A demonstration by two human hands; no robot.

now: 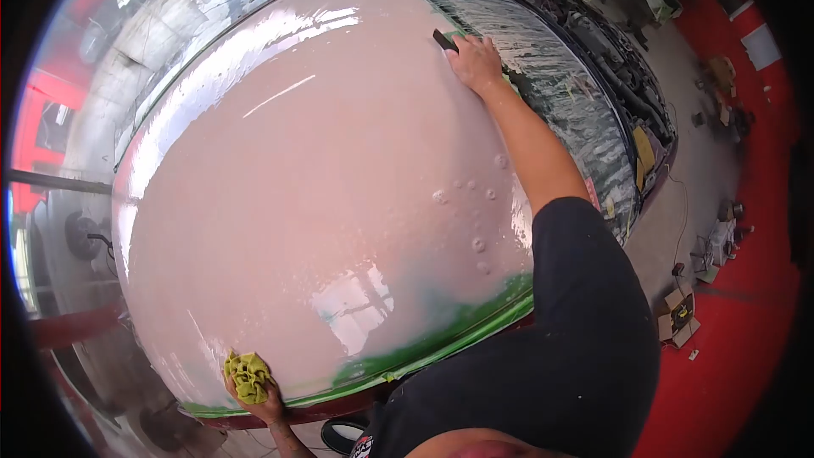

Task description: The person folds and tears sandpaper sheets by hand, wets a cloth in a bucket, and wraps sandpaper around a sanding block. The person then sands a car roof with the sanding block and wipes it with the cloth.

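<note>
A broad car roof (pixel 280 187) coated in pale pink primer lies wet and shiny before me. My right hand (pixel 476 64) reaches to its windshield-side edge, fingers closed round a black sanding block (pixel 444 41) on the surface. At the lower left, my left hand (pixel 264 403) grips a crumpled yellow-green cloth (pixel 248 377) by the roof's near edge. Green masking tape (pixel 398 370) and a green patch run along that near edge. Several ring-shaped water marks (pixel 479 244) dot the primer below my right arm.
Beyond the right edge is the windshield (pixel 543 59), streaked with milky liquid, then an exposed engine bay (pixel 606 51). An opened cardboard box (pixel 678 315) and other items stand on the grey and red floor (pixel 738 339) at the right. Another vehicle (pixel 80 237) appears at the left.
</note>
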